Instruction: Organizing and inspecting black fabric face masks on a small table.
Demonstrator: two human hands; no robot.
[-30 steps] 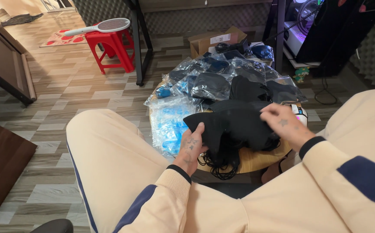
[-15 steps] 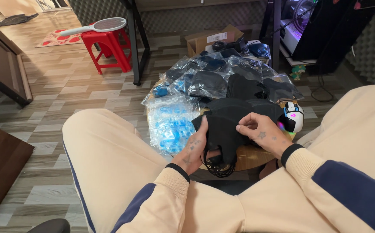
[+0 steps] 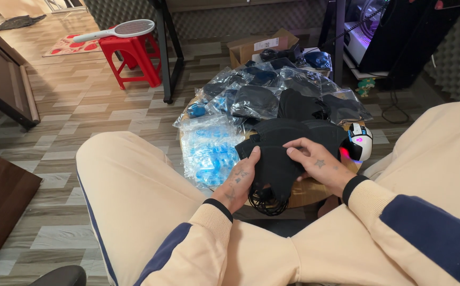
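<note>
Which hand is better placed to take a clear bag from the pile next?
Probably the right hand: it lies on top of the black masks, while the left hand grips them from below.

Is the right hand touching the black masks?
Touching: the head view shows the right hand with fingers lying on the black masks.

Cream sleeves (navy panels, black cuffs), cream trousers.

Head camera looks steeply down, close over the lap, seemingly seated.
</note>
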